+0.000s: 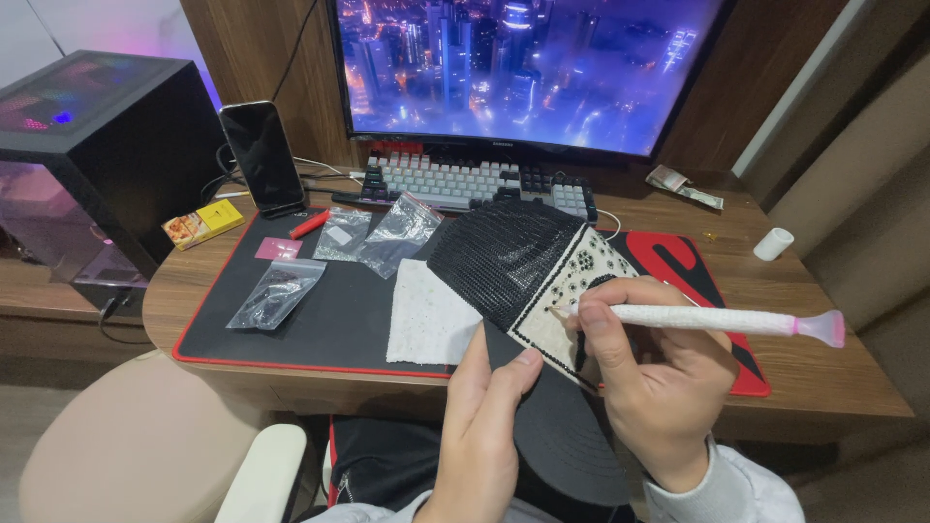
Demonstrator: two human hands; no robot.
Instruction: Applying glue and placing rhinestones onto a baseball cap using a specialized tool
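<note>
While the monitor (528, 68) fills the top centre, the black bead-covered cap (518, 257) sits at mid-frame, gripped from below by the left hand (484, 426); the right hand (659, 378), lower right, pinches a white pen tool (707, 318) touching its patterned edge.

A brown wood-grain surface (823, 373) carries a large black desk mat with a red edge (320, 324). On the mat lie three clear plastic zip bags (276, 292), a small pink card (278, 249), a red pen (310, 224) and a white square cloth (426, 320). Directly on the wood sit a grey-and-black keyboard (465, 182), a propped black phone (262, 155), a yellow box (201, 224) and a short white cylinder (773, 244).
</note>
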